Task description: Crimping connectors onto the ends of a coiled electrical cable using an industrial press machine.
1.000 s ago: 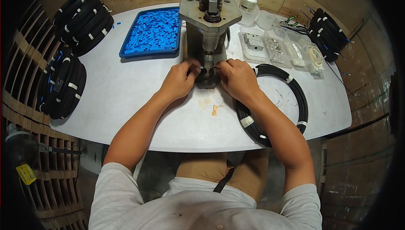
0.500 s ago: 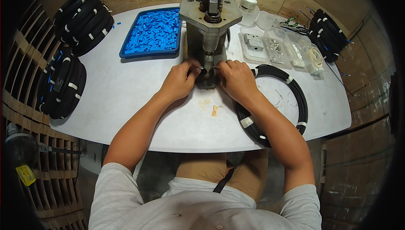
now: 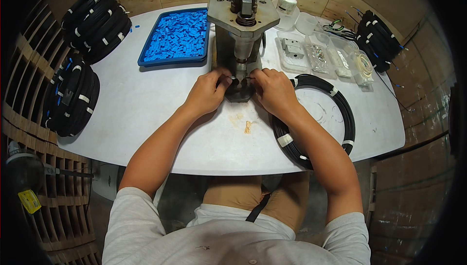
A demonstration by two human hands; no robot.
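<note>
A metal bench press (image 3: 250, 29) stands at the middle of the table, its ram above a small die (image 3: 238, 95). At the left of the die my left hand (image 3: 210, 91) is closed in a pinch on a small pale piece (image 3: 233, 78), too small to name. Opposite it, my right hand (image 3: 273, 89) pinches a thin black cable end (image 3: 249, 78) near the die; the fingers partly hide it. Under my right forearm lies a coil of black cable (image 3: 348, 119) bound with white tape.
A dark tray (image 3: 141, 62) of small blue plastic pieces stands left of the press. Taped cable coils (image 3: 80, 97) lie at the far left, others (image 3: 377, 39) at the back right. Clear boxes (image 3: 318, 73) of small parts and a white bottle (image 3: 287, 5) stand behind the right coil.
Both hands stay at the die with almost no movement. My right hand and the coil beneath the forearm have shifted very slightly.
</note>
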